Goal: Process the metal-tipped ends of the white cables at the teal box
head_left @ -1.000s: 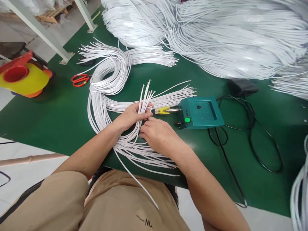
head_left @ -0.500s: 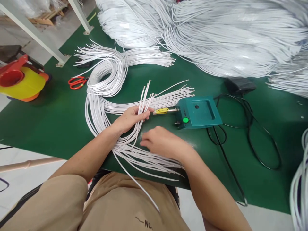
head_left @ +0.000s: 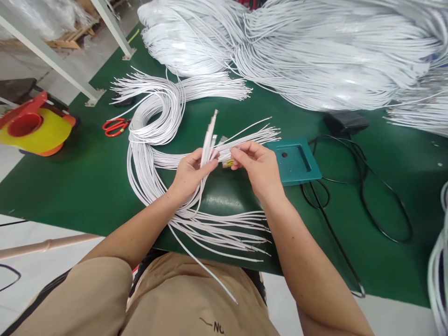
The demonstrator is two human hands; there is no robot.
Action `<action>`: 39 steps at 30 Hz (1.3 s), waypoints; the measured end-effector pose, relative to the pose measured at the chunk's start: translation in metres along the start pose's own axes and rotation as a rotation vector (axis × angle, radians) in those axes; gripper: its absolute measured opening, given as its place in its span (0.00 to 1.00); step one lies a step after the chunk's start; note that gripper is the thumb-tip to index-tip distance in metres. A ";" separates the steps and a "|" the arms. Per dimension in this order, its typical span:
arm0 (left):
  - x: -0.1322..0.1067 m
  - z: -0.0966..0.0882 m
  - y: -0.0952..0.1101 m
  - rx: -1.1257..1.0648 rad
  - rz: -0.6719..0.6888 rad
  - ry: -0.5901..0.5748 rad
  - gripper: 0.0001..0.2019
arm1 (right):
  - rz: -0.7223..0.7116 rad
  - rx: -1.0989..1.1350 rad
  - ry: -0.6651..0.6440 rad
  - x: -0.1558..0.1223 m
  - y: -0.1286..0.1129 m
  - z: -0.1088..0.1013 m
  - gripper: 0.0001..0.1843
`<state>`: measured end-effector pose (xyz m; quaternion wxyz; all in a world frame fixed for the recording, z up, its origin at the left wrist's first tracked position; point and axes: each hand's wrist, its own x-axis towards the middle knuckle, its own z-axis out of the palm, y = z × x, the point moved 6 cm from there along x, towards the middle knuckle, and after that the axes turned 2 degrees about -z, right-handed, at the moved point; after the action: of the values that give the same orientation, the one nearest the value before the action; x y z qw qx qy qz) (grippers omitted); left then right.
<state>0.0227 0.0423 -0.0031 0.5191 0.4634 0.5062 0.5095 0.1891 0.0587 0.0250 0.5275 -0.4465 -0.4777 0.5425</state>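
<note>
My left hand (head_left: 189,172) is closed around a small bundle of white cables (head_left: 209,140) whose tipped ends stick up above the fingers. My right hand (head_left: 257,165) is raised beside it, its fingers pinched on the end of one white cable near a yellow plug (head_left: 229,163). Right of that hand sits a teal tester box (head_left: 296,161) on the green table (head_left: 87,172). More white cables (head_left: 217,231) trail from my left hand over the table's near edge.
Big heaps of white cable (head_left: 315,51) fill the table's far side. A curled cable bunch (head_left: 157,112) and red scissors (head_left: 115,126) lie at the left. Black leads (head_left: 364,186) and a black adapter (head_left: 345,122) lie right of the box. A yellow and red container (head_left: 35,126) stands off the table.
My right hand has come up from the table in front of me to the cable ends beside my left hand. It now covers the box's left edge. The bundle is held more upright.
</note>
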 end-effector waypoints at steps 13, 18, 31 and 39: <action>0.004 0.013 0.010 0.070 -0.006 -0.141 0.15 | 0.091 0.100 -0.102 -0.002 0.006 0.008 0.07; 0.003 0.017 0.008 -0.026 -0.027 -0.166 0.16 | 0.178 0.273 -0.160 -0.004 0.013 0.017 0.08; -0.005 0.030 0.007 0.020 -0.041 -0.264 0.13 | 0.300 0.255 -0.255 -0.006 0.017 0.022 0.22; -0.005 0.023 0.010 0.043 -0.019 -0.195 0.13 | 0.355 0.425 -0.353 -0.010 0.025 0.025 0.24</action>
<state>0.0454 0.0388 0.0085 0.5607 0.5171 0.4684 0.4459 0.1615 0.0477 0.0032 0.4152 -0.3019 -0.3525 0.7825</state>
